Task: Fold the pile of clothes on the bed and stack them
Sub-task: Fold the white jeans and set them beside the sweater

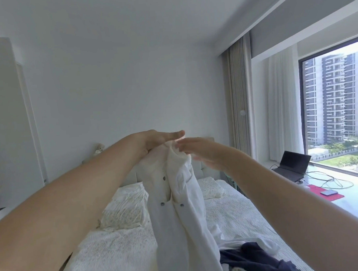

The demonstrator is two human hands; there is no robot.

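A white shirt (177, 198) with small dark buttons hangs lengthwise over the middle of the bed (118, 250), held up by its top end, its front placket open and the cloth bunched and creased. Its lower part drops out of view at the bottom edge. To its right, a navy garment (255, 260) lies crumpled on the striped white bedding, tangled with more white cloth (262, 243).

Striped bed (122, 249), pillows (126, 207), clothes pile (250, 258)
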